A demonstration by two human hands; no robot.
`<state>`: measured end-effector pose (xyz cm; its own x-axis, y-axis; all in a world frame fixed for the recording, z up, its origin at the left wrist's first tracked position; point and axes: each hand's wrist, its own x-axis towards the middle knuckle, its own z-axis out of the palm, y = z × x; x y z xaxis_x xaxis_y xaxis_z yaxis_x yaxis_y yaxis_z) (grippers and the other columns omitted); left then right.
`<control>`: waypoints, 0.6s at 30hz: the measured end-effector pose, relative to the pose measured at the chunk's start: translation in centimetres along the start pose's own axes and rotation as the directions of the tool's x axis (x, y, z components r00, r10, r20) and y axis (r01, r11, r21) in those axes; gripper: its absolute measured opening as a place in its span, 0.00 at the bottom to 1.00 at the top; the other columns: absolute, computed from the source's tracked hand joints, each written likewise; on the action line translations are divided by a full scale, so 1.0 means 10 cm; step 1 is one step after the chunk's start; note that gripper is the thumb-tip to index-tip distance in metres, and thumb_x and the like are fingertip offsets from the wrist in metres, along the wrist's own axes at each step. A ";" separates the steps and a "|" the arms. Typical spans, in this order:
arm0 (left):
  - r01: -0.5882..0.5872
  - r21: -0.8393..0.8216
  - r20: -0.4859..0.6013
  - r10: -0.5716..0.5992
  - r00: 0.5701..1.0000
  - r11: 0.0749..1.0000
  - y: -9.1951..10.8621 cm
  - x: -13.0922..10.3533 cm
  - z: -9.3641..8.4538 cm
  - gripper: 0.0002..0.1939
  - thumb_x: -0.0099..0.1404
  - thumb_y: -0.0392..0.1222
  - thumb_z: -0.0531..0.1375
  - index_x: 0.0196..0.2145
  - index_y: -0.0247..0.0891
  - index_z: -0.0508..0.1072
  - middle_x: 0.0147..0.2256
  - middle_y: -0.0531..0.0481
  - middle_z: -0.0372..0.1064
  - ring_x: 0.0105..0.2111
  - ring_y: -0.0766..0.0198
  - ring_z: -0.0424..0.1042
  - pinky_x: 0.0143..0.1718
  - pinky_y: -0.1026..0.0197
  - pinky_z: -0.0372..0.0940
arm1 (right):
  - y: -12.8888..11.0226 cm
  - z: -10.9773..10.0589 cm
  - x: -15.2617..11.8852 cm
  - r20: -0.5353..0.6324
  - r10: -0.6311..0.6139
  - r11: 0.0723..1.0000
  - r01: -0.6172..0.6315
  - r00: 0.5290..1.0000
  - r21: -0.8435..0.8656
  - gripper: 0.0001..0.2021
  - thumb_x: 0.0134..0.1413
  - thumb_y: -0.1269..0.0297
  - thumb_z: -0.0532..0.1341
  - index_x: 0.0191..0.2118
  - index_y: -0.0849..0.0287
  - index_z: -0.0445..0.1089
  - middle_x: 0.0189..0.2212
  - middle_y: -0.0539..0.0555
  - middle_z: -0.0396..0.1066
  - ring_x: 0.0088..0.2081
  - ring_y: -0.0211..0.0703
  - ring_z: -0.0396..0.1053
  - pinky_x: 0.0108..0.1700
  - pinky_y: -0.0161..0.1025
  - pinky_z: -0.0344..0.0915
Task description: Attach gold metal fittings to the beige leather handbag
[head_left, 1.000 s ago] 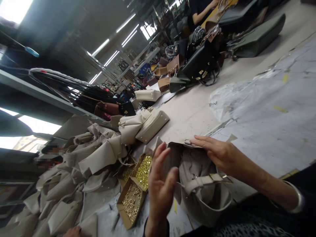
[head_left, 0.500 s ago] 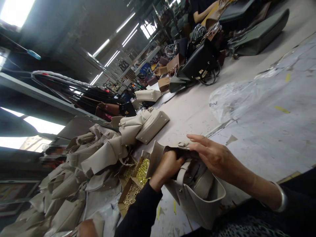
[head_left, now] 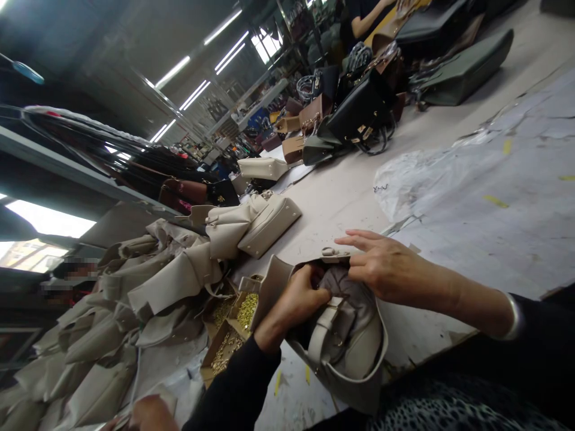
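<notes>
A beige handbag [head_left: 359, 383] lies in front of me with its mouth open towards me, showing grey lining [head_left: 354, 287] and a strap with a buckle [head_left: 321, 332]. My left hand [head_left: 294, 302] reaches into the opening with curled fingers; the fingertips and whatever they hold are hidden inside. At the far rim, my right hand [head_left: 386, 263] pinches the bag's edge, its index finger stretched out near a small metal fitting [head_left: 331, 251]. Left of the bag, beside my left forearm, stand cardboard boxes of gold-coloured hardware [head_left: 247, 308].
Beige bag pieces [head_left: 166, 281] are heaped on the left, with pale bags [head_left: 269, 227] behind them. Black and green bags [head_left: 359, 114] stand farther back. Clear plastic [head_left: 404, 179] lies on the table. Another person's hand [head_left: 153, 413] shows at the bottom left; another person's arm [head_left: 368, 21] is at the top.
The handbag has turned so that more of its lining shows. My left hand has shifted slightly inside the opening, and my right hand stays at the rim. The whole view has shifted a little.
</notes>
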<state>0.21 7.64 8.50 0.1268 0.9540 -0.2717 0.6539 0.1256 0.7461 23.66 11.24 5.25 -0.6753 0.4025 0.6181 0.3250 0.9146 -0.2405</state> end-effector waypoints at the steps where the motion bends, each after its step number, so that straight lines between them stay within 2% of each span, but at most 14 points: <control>1: -0.017 0.017 -0.032 0.018 0.999 1.000 0.03 -0.08 -0.02 0.15 0.50 0.28 0.64 0.38 0.36 0.74 0.33 0.51 0.72 0.33 0.61 0.70 0.35 0.61 0.65 | -0.01 -0.02 0.01 0.007 0.046 0.998 -0.046 0.999 -0.035 0.08 0.54 0.80 0.64 0.30 0.59 0.76 0.31 0.54 0.79 0.61 0.59 0.69 0.70 0.59 0.58; 4: -0.146 0.071 -0.158 0.155 0.975 0.987 0.06 -0.30 -0.03 0.13 0.53 0.28 0.61 0.37 0.38 0.71 0.34 0.52 0.69 0.36 0.62 0.67 0.39 0.61 0.64 | -0.07 -0.04 0.04 0.024 0.148 0.988 -0.146 0.989 -0.059 0.07 0.56 0.76 0.64 0.39 0.61 0.78 0.38 0.58 0.81 0.57 0.57 0.73 0.69 0.56 0.60; 7: -0.286 0.142 -0.267 0.315 0.911 0.948 0.01 -0.45 0.00 0.11 0.57 0.28 0.61 0.37 0.39 0.70 0.34 0.53 0.65 0.36 0.62 0.66 0.39 0.60 0.62 | -0.14 0.01 0.04 -0.014 0.242 0.969 -0.243 0.970 -0.037 0.08 0.62 0.64 0.65 0.43 0.61 0.78 0.45 0.63 0.79 0.56 0.56 0.73 0.69 0.57 0.61; 9: -0.391 0.173 -0.268 0.426 0.864 0.904 -0.02 -0.50 0.00 0.11 0.58 0.29 0.62 0.37 0.40 0.70 0.35 0.52 0.63 0.36 0.62 0.65 0.39 0.60 0.62 | -0.16 0.06 0.01 -0.032 0.281 0.960 -0.281 0.959 -0.005 0.11 0.63 0.60 0.66 0.45 0.61 0.77 0.49 0.64 0.78 0.58 0.57 0.72 0.69 0.59 0.59; 11: -0.473 0.173 -0.238 0.502 0.831 0.864 -0.03 -0.54 -0.02 0.11 0.59 0.29 0.64 0.39 0.40 0.71 0.36 0.51 0.64 0.38 0.61 0.66 0.40 0.60 0.63 | -0.16 0.10 -0.03 -0.035 0.296 0.955 -0.294 0.955 0.048 0.12 0.61 0.62 0.67 0.48 0.59 0.75 0.52 0.63 0.76 0.60 0.57 0.70 0.69 0.61 0.59; 13: -0.506 0.137 -0.194 0.524 0.829 0.852 -0.01 -0.56 -0.06 0.11 0.60 0.32 0.65 0.41 0.40 0.72 0.38 0.49 0.65 0.41 0.59 0.66 0.42 0.59 0.64 | -0.17 0.14 -0.07 -0.045 0.322 0.943 -0.316 0.946 0.108 0.14 0.59 0.66 0.68 0.50 0.58 0.73 0.54 0.61 0.76 0.60 0.57 0.70 0.68 0.63 0.59; 16: -0.496 -0.008 -0.133 0.491 0.861 0.868 0.02 -0.57 -0.10 0.08 0.64 0.39 0.66 0.41 0.39 0.74 0.38 0.48 0.66 0.42 0.58 0.66 0.44 0.57 0.64 | -0.19 0.18 -0.12 -0.077 0.383 0.912 -0.363 0.921 0.192 0.12 0.58 0.71 0.65 0.47 0.56 0.72 0.51 0.59 0.76 0.57 0.56 0.71 0.67 0.66 0.59; 18: -0.443 -0.163 -0.173 0.416 0.893 0.882 0.02 -0.55 -0.10 0.07 0.66 0.44 0.65 0.40 0.39 0.75 0.36 0.49 0.66 0.39 0.60 0.66 0.42 0.59 0.63 | -0.21 0.22 -0.15 -0.106 0.417 0.893 -0.384 0.903 0.236 0.10 0.59 0.72 0.63 0.45 0.54 0.73 0.50 0.58 0.76 0.58 0.56 0.70 0.67 0.67 0.60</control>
<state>-1.10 2.65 10.73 0.2566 0.9509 0.1729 0.3989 -0.2671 0.8772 22.56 8.84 3.22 -0.4041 0.7404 0.5371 0.3930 0.6708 -0.6289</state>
